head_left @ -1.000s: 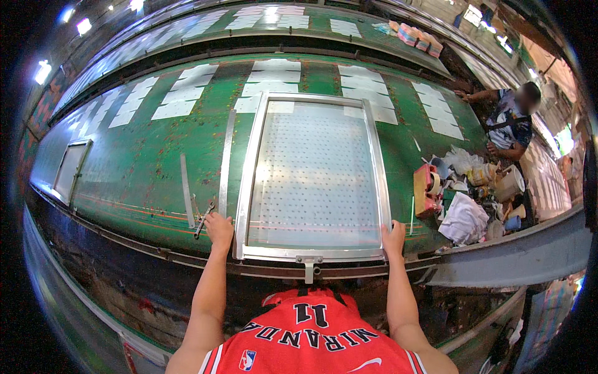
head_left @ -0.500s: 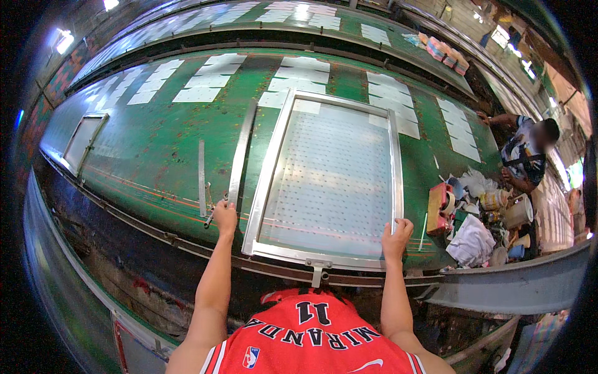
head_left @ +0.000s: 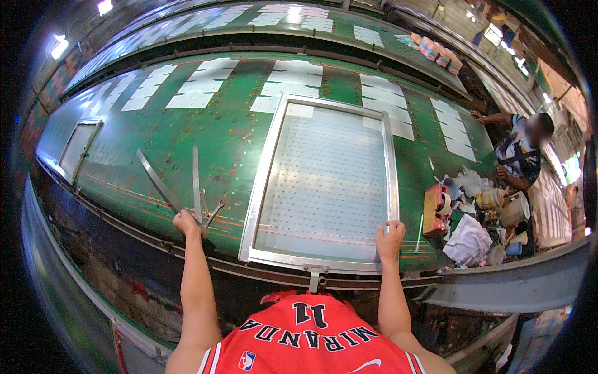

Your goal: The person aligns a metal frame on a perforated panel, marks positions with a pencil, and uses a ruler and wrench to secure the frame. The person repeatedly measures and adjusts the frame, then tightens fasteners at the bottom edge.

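My left hand point(head_left: 187, 223) is closed on the near end of a flat metal bar point(head_left: 157, 181), which slants away to the far left over the green table. Just right of it lie a thin metal ruler point(head_left: 196, 174) and a wrench point(head_left: 215, 210). In front of me a silk screen in an aluminium frame point(head_left: 260, 187) rests on the table, its pale mesh point(head_left: 324, 181) marked with rows of tiny motifs. My right hand point(head_left: 390, 241) grips the frame's right side near the front corner. A metal bracket point(head_left: 314, 274) sits at the frame's front edge.
White cut pieces point(head_left: 202, 84) lie in rows across the green table point(head_left: 230, 149). A smaller frame point(head_left: 80, 149) stands far left. At right are a red tape dispenser point(head_left: 436, 209), a crumpled white cloth point(head_left: 468, 240), and several tubs point(head_left: 516, 209). Another person point(head_left: 520, 149) stands beyond them.
My left hand has swung the metal bar away from the screen frame, leftward past the ruler and wrench. My right hand stays on the frame, and the whole view has shifted slightly.
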`<state>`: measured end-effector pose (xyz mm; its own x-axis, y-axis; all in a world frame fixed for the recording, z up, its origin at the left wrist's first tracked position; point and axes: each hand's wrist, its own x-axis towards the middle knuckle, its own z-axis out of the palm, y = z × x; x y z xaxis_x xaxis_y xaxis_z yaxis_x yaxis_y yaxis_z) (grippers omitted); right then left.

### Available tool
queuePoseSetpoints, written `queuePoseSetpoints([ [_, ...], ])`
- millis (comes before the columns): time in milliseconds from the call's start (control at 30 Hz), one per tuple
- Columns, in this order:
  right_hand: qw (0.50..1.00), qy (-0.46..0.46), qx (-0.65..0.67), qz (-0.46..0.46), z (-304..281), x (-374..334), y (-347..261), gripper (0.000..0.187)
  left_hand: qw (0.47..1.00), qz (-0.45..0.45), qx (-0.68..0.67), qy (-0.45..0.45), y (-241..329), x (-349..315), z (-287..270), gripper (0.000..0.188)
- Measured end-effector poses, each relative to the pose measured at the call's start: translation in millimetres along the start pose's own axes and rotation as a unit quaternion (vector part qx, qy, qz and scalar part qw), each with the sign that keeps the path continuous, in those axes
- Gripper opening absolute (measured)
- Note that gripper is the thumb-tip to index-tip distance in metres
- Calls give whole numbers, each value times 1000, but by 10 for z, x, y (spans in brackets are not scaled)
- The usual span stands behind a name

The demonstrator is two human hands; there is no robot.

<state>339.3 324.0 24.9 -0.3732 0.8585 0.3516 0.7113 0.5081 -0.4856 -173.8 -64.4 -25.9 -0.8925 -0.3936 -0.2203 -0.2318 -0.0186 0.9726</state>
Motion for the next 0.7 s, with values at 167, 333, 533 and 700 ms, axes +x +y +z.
queuePoseSetpoints([
  [167, 999, -3, -28, 34, -97, -72, 297, 38, 904, 296, 277, 139, -67, -285, 131, 38],
  [333, 992, -31, -69, 98, -97, -178, 567, 56, 878, 335, 177, -291, -254, -1092, 373, 45],
  [533, 992, -65, -50, 97, -84, -340, 677, 64, 756, 386, 404, -340, -227, -1868, 415, 54],
  [700, 994, -50, -57, 73, -48, -392, 716, 62, 746, 401, 439, -301, -283, -1962, 402, 58],
])
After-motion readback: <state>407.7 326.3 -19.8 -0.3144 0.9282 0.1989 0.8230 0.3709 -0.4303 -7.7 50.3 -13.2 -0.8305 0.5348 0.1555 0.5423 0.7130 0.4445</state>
